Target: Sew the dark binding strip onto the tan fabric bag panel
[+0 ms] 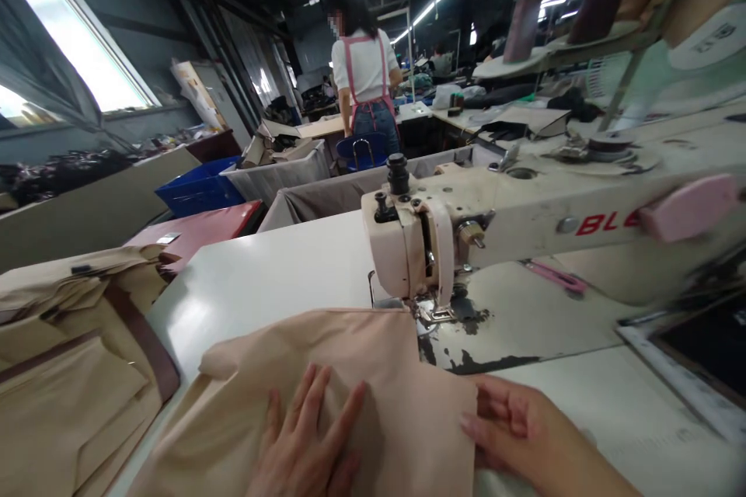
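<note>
A tan piece of fabric (408,388) lies across the sewing table in front of me, its far edge close to the needle area of the sewing machine (402,248). On top of the cloth, my left hand (315,435) rests flat with the fingers spread. My right hand (518,427) pinches the fabric's right edge between thumb and fingers. The presser foot (440,314) is just beyond the cloth's far corner; whether it touches the cloth I cannot tell.
Stacked tan fabric pieces (64,396) lie at the left. Behind the table stand a blue bin (201,182) and a grey bin (285,171). A pink cutter (556,277) lies under the machine arm. Further back stands a person (367,78) in an apron.
</note>
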Demonstrator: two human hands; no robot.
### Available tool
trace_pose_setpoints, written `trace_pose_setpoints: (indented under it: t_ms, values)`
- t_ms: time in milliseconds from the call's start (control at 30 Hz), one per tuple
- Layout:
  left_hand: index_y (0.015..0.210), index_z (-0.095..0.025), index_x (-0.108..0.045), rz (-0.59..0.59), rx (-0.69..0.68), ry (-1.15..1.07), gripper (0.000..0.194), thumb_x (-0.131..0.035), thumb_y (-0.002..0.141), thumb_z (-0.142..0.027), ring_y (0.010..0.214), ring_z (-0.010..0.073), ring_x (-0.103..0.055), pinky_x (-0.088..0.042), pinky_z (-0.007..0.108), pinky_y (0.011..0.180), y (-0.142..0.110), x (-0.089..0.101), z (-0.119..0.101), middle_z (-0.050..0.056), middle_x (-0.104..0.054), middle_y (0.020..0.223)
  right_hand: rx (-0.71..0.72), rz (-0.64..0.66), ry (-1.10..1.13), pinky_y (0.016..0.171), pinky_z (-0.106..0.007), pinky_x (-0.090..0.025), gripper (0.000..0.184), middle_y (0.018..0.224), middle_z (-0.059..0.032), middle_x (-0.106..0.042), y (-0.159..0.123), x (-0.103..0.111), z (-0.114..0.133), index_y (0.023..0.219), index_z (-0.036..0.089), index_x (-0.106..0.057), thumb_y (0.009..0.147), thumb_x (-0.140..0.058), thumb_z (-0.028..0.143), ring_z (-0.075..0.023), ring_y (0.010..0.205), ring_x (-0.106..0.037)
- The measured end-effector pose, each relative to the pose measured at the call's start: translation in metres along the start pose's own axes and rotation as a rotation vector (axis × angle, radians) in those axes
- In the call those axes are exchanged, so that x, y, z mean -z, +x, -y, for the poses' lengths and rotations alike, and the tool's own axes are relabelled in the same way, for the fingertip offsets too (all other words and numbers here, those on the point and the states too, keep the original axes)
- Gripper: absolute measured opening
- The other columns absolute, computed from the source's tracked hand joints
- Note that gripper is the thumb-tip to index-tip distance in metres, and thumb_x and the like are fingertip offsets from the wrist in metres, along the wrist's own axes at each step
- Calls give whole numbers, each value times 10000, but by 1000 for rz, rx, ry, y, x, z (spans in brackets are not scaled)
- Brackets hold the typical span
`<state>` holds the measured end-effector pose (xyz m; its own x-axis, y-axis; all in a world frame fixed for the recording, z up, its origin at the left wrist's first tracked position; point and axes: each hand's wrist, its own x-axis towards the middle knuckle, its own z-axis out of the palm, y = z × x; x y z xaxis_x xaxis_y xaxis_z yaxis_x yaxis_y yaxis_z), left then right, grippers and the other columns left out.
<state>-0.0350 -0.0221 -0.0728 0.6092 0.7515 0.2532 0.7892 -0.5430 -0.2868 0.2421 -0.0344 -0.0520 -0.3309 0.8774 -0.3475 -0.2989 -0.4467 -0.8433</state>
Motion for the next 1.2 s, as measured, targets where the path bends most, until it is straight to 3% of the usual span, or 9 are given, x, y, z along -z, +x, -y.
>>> trace_pose_setpoints:
  t_ms: [67,133,200,267,400,600,967,1100,1200]
  values:
    - [1283,-288,-473,-69,-36,-104,489,-535,799,-246,1200,333,-462,-382,602,928,17,10,-4,151,-528,1252,28,-140,-98,681,-317,-536,351,736,-42,-691,6,8,1,910,154,-637,647,-746,359,-209,701,-665]
    - [1244,-244,-492,-88,-95,-318,396,-505,848,-224,1209,260,-451,-334,499,1019,45,25,-13,116,-532,1259,39,-221,-177,580,-268,-516,340,614,8,-648,11,13,-2,898,146,-605,631,-729,315,-165,579,-631]
    - [1285,-248,-441,25,-165,-575,386,-456,900,-212,1183,191,-458,-352,378,1012,78,37,-24,62,-531,1274,68,-259,-222,519,-229,-479,345,531,61,-606,13,13,-7,936,162,-555,640,-704,257,-134,505,-601]
    - [1220,-277,-497,138,-194,-744,303,-441,925,-237,1114,181,-489,-364,355,969,108,41,-32,16,-568,1215,105,-291,-264,505,-214,-460,357,484,97,-576,13,13,-10,958,190,-495,652,-678,220,-124,474,-590]
    - [981,-215,-602,226,-303,-883,143,-538,889,-304,949,176,-534,-360,327,901,141,30,-34,10,-620,1020,154,-306,-294,519,-228,-486,380,498,117,-564,12,13,-11,977,227,-409,681,-647,234,-126,482,-580]
    - [828,-197,-550,212,-218,-973,60,-575,868,-233,769,121,-530,-348,256,800,135,19,-31,-42,-608,771,186,-298,-266,527,-281,-528,362,546,73,-605,14,11,-13,978,233,-381,739,-631,338,-161,516,-602]
    - [801,-198,-596,171,-152,-990,68,-646,808,-244,843,147,-531,-356,253,799,137,23,-35,-23,-614,811,264,-273,-314,547,-259,-511,353,557,73,-582,11,8,-9,1098,229,-387,831,-542,400,-150,532,-575]
    - [743,-188,-586,135,-133,-991,74,-616,809,-201,721,128,-512,-363,260,776,134,20,-35,-37,-581,695,226,-303,-315,532,-249,-482,548,636,53,-621,8,-3,-20,1221,229,-328,758,-585,366,-154,541,-588]
    - [694,-180,-581,58,-30,-912,109,-594,800,-159,706,136,-513,-360,280,777,133,12,-32,-25,-580,682,145,-229,-457,460,-208,-351,754,596,70,-582,7,-13,-39,1353,212,-282,681,-618,283,-122,484,-521]
